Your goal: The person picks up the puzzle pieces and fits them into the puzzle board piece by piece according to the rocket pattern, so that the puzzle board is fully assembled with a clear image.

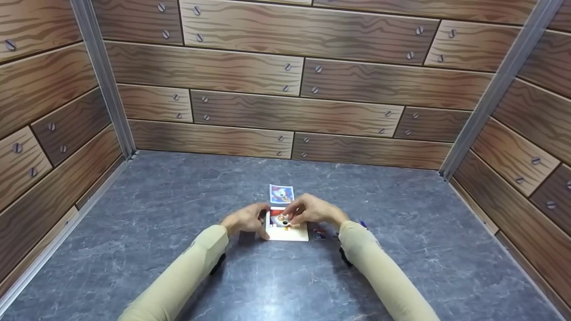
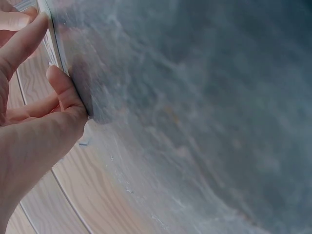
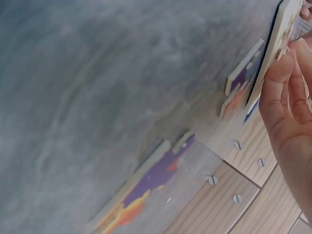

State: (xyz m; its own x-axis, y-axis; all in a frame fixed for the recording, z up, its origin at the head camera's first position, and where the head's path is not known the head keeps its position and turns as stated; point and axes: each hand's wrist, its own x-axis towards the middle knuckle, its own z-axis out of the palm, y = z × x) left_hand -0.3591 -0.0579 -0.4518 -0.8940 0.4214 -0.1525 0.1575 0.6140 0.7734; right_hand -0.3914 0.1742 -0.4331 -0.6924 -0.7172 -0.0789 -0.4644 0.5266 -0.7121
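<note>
A cream wooden puzzle board (image 1: 287, 235) lies flat on the table, its upper part filled with a red, white and blue picture. My left hand (image 1: 244, 219) holds the board's left edge, thumb near the front corner and fingers farther back. In the left wrist view the left thumb and fingers (image 2: 59, 84) touch the rim. Over the picture, my right hand (image 1: 313, 208) has its thumb and forefinger bent together at a small puzzle piece (image 1: 286, 221), partly hidden by the fingertips. The right wrist view shows the right fingers (image 3: 279, 73) against the board's face.
A picture card (image 1: 281, 195) with a white figure on blue lies just behind the board. Loose puzzle pieces (image 1: 319, 234) lie to its right. A larger purple and orange piece (image 3: 151, 183) rests near the right wrist. Wood-patterned walls (image 1: 250, 104) enclose the dark marbled table.
</note>
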